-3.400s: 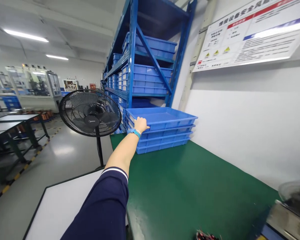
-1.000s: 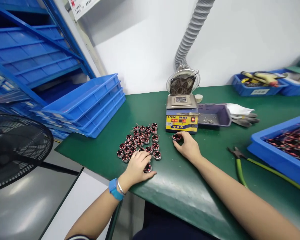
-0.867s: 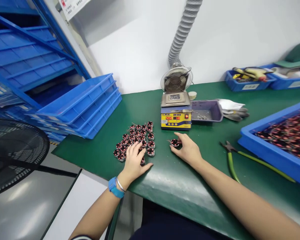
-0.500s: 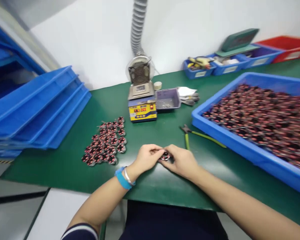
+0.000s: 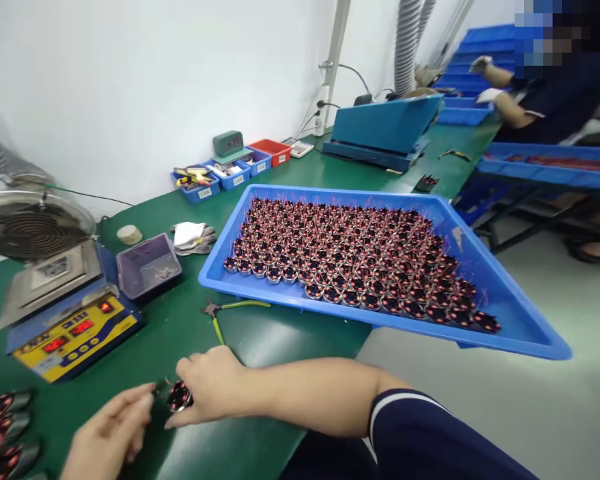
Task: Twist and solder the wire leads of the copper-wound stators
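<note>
Green matting (image 5: 290, 347) is seen lower centre, where a round wound coil (image 5: 180, 396) is pinched by the curled right hand (image 5: 207, 387); the left hand (image 5: 111, 430) is held half-open beside it, empty

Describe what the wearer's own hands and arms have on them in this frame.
Both hands are bare, with no gloves. The right hand leads to a bare forearm, and above the elbow sits a short navy sleeve edged with a thin white stripe at the cuff. The left hand shows only to about the wrist at the frame's bottom edge, so no band or sleeve on that arm can be made out here.
</note>
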`<action>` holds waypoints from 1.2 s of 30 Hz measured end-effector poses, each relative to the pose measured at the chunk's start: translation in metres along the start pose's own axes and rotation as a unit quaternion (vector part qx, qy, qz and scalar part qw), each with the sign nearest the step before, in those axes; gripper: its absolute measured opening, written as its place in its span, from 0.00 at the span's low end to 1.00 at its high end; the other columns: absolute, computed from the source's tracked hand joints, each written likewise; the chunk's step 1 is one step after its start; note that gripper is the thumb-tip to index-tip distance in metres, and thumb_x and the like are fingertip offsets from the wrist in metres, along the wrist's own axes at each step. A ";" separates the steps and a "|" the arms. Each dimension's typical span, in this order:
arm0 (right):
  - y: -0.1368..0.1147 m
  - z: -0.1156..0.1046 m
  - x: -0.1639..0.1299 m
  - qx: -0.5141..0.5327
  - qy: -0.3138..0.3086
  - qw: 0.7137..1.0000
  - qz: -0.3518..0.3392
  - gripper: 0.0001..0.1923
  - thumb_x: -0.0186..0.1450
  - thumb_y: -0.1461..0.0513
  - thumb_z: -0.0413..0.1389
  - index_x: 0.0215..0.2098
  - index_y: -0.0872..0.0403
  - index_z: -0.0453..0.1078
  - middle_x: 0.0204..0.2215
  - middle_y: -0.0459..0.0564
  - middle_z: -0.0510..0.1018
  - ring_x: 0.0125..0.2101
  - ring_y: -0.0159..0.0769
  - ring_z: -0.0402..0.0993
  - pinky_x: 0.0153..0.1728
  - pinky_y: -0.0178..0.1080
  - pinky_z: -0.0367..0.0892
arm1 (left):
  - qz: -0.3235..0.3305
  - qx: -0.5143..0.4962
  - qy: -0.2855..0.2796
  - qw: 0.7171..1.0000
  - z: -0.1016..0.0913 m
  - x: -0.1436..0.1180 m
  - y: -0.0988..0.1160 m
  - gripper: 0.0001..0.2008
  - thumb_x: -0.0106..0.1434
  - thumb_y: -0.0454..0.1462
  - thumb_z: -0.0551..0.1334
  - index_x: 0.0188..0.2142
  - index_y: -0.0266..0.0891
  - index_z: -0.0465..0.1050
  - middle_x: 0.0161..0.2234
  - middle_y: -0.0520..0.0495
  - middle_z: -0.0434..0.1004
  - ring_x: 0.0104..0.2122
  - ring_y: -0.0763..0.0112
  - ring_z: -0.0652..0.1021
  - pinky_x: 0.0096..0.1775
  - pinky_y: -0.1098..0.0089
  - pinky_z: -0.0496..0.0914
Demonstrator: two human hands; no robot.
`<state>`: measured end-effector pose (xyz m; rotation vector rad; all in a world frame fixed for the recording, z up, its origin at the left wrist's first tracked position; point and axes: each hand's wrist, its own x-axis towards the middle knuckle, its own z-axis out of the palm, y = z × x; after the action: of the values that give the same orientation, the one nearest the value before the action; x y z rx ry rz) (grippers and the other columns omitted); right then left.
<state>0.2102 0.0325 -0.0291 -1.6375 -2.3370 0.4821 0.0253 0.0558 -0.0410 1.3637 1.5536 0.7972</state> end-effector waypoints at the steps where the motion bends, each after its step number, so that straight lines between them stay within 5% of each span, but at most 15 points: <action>1: 0.000 -0.001 0.000 0.003 -0.002 1.000 -0.002 0.28 0.54 0.40 0.57 0.36 0.55 0.67 0.32 0.50 0.79 0.28 0.42 0.77 0.26 0.40 0.68 | -0.023 0.004 -0.050 0.998 0.003 -0.005 -0.001 0.29 0.41 0.55 0.69 0.33 0.34 0.75 0.15 0.54 0.66 0.14 0.77 0.63 0.15 0.76 0.55; 3: -0.002 -0.004 -0.001 0.009 -0.008 1.000 -0.008 0.27 0.54 0.42 0.59 0.37 0.56 0.68 0.32 0.51 0.79 0.30 0.43 0.78 0.27 0.40 0.68 | -0.033 -0.011 -0.098 0.995 0.010 -0.013 0.002 0.24 0.46 0.52 0.69 0.32 0.33 0.75 0.14 0.55 0.63 0.15 0.79 0.62 0.17 0.77 0.55; 6: -0.009 -0.009 -0.007 0.018 -0.018 1.000 -0.006 0.23 0.54 0.46 0.61 0.35 0.55 0.68 0.30 0.50 0.79 0.29 0.43 0.78 0.28 0.38 0.67 | -0.025 -0.078 -0.085 0.993 0.022 -0.015 0.017 0.20 0.49 0.50 0.69 0.26 0.33 0.73 0.14 0.56 0.62 0.15 0.81 0.61 0.19 0.77 0.56; 11: -0.007 -0.014 -0.015 0.053 -0.021 0.998 -0.028 0.24 0.50 0.46 0.64 0.31 0.55 0.68 0.26 0.54 0.78 0.28 0.45 0.76 0.25 0.39 0.64 | -0.017 -0.238 0.103 0.966 0.011 -0.006 0.033 0.20 0.45 0.49 0.69 0.25 0.35 0.69 0.16 0.58 0.64 0.14 0.84 0.61 0.19 0.78 0.57; 14: 0.006 -0.013 -0.010 0.183 0.017 0.983 -0.011 0.26 0.46 0.45 0.65 0.31 0.54 0.68 0.25 0.50 0.77 0.22 0.36 0.72 0.22 0.36 0.62 | -0.056 -0.201 0.007 0.978 -0.002 -0.011 0.030 0.17 0.43 0.44 0.69 0.27 0.34 0.70 0.17 0.55 0.68 0.15 0.82 0.65 0.18 0.78 0.58; 18: 0.013 -0.014 0.000 0.413 -0.039 0.910 -0.004 0.24 0.53 0.49 0.62 0.39 0.58 0.68 0.29 0.53 0.78 0.19 0.30 0.69 0.19 0.34 0.64 | -0.074 -0.175 -0.144 0.971 -0.002 -0.023 0.025 0.15 0.43 0.39 0.70 0.27 0.33 0.70 0.16 0.56 0.67 0.15 0.83 0.64 0.19 0.79 0.56; 23: 0.007 -0.010 0.008 0.495 -0.079 0.865 -0.020 0.24 0.56 0.52 0.61 0.44 0.58 0.64 0.27 0.51 0.78 0.22 0.32 0.73 0.23 0.35 0.69 | -0.062 -0.210 -0.152 0.964 0.007 -0.024 0.021 0.16 0.46 0.43 0.70 0.24 0.32 0.69 0.13 0.57 0.63 0.14 0.84 0.62 0.18 0.79 0.53; 31: 0.003 0.008 0.006 0.363 0.058 0.924 -0.102 0.20 0.63 0.62 0.51 0.53 0.57 0.64 0.22 0.43 0.70 0.18 0.26 0.64 0.20 0.31 0.64 | -0.083 -0.227 -0.126 0.962 0.008 -0.017 0.016 0.13 0.47 0.40 0.70 0.26 0.31 0.72 0.14 0.55 0.66 0.13 0.83 0.65 0.17 0.79 0.58; 36: 0.004 0.008 0.006 0.294 0.085 0.941 -0.143 0.16 0.64 0.62 0.49 0.47 0.56 0.71 0.20 0.44 0.71 0.17 0.26 0.63 0.19 0.31 0.62 | -0.081 -0.232 -0.136 0.960 0.008 -0.017 0.016 0.12 0.48 0.38 0.69 0.27 0.31 0.72 0.15 0.54 0.68 0.14 0.83 0.66 0.18 0.80 0.61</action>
<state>0.2083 0.0385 -0.0380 -1.0038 -1.9857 0.8354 0.0385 0.0410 -0.0264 0.9416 1.1528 0.7746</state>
